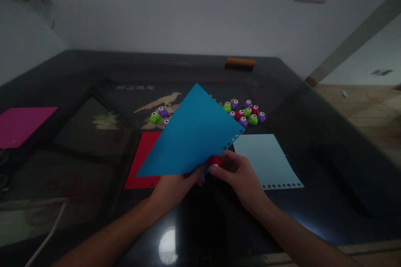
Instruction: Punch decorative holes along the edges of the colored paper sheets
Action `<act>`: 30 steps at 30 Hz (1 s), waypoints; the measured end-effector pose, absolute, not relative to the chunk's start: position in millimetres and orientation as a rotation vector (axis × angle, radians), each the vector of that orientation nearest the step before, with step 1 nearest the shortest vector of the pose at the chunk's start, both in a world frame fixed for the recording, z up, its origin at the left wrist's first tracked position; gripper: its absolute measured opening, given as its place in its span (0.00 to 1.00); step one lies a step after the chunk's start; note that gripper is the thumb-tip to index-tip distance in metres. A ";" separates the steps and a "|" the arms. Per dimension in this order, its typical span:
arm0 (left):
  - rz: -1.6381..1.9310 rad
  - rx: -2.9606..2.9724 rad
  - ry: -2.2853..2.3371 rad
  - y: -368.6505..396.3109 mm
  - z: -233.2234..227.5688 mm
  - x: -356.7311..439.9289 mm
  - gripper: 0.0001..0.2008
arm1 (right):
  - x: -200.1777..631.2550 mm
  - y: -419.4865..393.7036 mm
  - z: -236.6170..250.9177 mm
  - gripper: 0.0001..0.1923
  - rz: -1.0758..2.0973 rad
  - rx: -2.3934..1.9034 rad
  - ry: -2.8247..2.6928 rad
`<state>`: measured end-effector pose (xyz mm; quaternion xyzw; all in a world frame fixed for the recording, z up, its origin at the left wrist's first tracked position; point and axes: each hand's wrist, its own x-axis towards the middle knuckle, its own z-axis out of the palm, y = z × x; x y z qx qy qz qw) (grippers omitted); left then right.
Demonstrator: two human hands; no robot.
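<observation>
My left hand (177, 185) holds a blue paper sheet (191, 133) by its lower edge, lifted and tilted over the dark table (94, 200). A row of punched holes runs along the sheet's right edge. My right hand (239, 175) grips a small red craft punch (214, 161) clamped on that edge near the lower corner. A red paper sheet (142, 162) lies flat under the blue one. A light blue sheet (266, 158) with punched shapes along its near edge lies to the right of my right hand.
Several small green, purple and red craft punches (246, 112) cluster behind the sheets, with a few more (158, 114) to the left. A magenta sheet (21, 123) lies at far left. An orange block (240, 61) sits at the back edge. A white cable (50, 233) crosses the near left.
</observation>
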<state>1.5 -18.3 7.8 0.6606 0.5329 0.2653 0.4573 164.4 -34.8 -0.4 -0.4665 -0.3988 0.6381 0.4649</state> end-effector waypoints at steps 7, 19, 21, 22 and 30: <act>0.638 1.670 1.321 -18.4 7.9 1.2 0.10 | 163.0 -35.4 4.6 0.14 1.566 -1.113 -0.959; 0.597 1.649 1.334 -17.5 10.1 2.2 0.10 | 162.9 -35.1 4.1 0.13 1.563 -1.088 -0.982; 0.612 1.664 1.341 -17.7 10.5 2.1 0.10 | 162.7 -35.3 4.1 0.14 1.558 -1.088 -0.986; 0.619 1.670 1.344 -17.8 10.7 2.0 0.10 | 162.6 -35.4 4.1 0.14 1.553 -1.097 -0.986; 0.651 1.654 1.353 -18.5 9.5 1.8 0.09 | 162.7 -35.4 4.5 0.14 1.526 -1.140 -1.000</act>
